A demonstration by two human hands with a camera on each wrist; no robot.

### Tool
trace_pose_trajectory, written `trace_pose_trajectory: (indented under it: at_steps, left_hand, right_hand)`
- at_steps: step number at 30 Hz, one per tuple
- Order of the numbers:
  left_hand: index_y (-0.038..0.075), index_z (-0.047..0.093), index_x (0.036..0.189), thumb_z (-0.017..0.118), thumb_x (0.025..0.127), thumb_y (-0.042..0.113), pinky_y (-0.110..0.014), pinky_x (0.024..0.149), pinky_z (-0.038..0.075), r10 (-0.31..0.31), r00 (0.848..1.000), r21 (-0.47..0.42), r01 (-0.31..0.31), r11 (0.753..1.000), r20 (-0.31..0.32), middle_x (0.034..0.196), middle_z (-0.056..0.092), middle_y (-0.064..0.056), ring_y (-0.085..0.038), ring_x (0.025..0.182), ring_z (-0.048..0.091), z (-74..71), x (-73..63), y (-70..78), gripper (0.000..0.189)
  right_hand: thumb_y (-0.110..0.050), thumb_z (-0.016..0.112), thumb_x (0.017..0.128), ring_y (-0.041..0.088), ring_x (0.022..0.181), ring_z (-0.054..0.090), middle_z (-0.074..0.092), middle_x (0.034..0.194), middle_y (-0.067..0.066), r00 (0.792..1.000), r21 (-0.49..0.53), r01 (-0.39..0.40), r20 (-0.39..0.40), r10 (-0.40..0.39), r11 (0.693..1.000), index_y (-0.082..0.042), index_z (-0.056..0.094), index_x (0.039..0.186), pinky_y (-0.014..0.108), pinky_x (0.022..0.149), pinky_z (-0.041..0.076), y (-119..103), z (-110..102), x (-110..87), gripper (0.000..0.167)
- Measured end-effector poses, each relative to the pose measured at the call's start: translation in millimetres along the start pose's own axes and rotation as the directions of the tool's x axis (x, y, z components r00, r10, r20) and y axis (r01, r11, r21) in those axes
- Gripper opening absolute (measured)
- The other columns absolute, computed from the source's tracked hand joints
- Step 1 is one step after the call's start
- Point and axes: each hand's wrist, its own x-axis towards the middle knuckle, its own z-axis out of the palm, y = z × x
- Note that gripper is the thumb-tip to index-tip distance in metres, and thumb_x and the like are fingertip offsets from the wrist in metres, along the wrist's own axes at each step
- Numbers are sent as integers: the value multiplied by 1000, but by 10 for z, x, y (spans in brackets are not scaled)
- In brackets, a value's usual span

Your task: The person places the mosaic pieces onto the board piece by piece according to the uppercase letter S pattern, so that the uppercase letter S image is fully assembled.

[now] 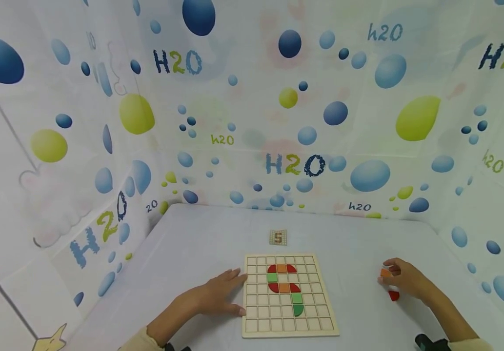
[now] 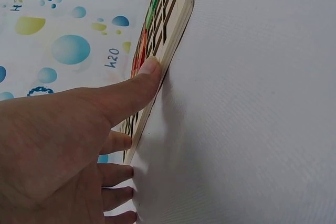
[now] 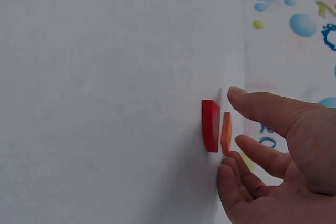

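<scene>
A square wooden grid board (image 1: 258, 313) lies on the table, with red, orange and green tiles set in some of its cells. My left hand (image 1: 221, 294) is spread at its left edge; in the left wrist view the thumb (image 2: 151, 69) touches the rim. Off to the right, my right hand (image 1: 410, 279) reaches over an orange square tile (image 1: 385, 273). Thumb and fingers stand on either side of that tile (image 3: 226, 132), with a gap at the thumb. A red quarter-round tile (image 3: 210, 126) lies beside it, just nearer to me.
Behind the board lies a small patterned card (image 1: 278, 237) with a figure like a 5 or an S. White table surface (image 1: 352, 253) stretches between the board and the right hand. A curtain (image 1: 252, 107) with bubble prints and "H2O" lettering surrounds the table.
</scene>
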Motion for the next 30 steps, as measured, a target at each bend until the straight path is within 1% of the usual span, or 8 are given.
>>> trace_pose_trajectory:
  at_steps: [2,4,9,14,19,24,27,30]
  left_hand:
    - [14,39,163,78,89,60,-64,123,33,-2,1000,3,2,1000,-3,171,33,-19,-41,158,30,-5,-1,-1,96]
    - [14,39,164,78,89,60,-63,123,33,-3,1000,0,3,1000,-3,171,32,-18,-40,158,29,-5,-2,-3,95]
    - [14,40,163,78,89,59,-63,123,33,-1,1000,0,1,1000,-12,171,33,-18,-40,158,30,14,-13,-2,95]
    - [13,40,163,78,88,59,-63,123,34,1,1000,13,-1,1000,-24,170,34,-18,-40,158,30,30,-22,1,95]
    - [15,40,163,79,88,59,-65,122,33,-9,1000,-1,9,1000,-18,170,34,-17,-40,158,29,33,-20,1,95]
    - [16,40,163,79,88,60,-64,123,33,-13,1000,4,13,1000,-18,171,34,-16,-39,159,29,36,-14,-8,96]
    - [16,40,163,78,88,61,-63,123,33,-14,1000,7,14,1000,-17,171,33,-16,-39,159,29,32,-16,-6,96]
    - [15,40,163,78,88,61,-63,123,33,-13,1000,6,13,1000,-16,171,33,-16,-39,159,29,24,-22,3,96]
  right_hand:
    - [-30,75,98,46,119,57,59,131,34,1000,10,2,-6,-2,1000,12,51,138,60,99,55,41,7,19,63]
    - [-25,74,99,41,116,60,63,126,29,1000,19,8,-23,-8,1000,11,55,135,55,97,57,56,12,30,55]
    - [-17,71,99,29,105,64,70,114,14,999,0,37,-27,-37,999,8,63,124,41,85,57,63,31,41,37]
    - [-16,72,98,25,100,65,71,107,9,997,-52,67,-43,-69,996,6,67,118,38,82,58,70,55,46,30]
    - [-20,74,98,27,100,67,73,106,7,993,-105,96,-60,-103,990,2,70,116,40,82,59,33,60,41,28]
    - [-21,75,98,31,104,68,74,109,10,994,-47,99,-38,-101,994,2,72,116,43,82,63,-131,117,-1,29]
    - [-18,76,97,27,103,69,74,109,7,993,-36,114,-29,-115,993,0,73,115,41,82,63,-283,204,-27,26]
    - [-13,75,95,21,98,67,73,104,3,986,-71,160,-31,-163,984,-2,74,112,39,83,60,-464,323,-41,20]
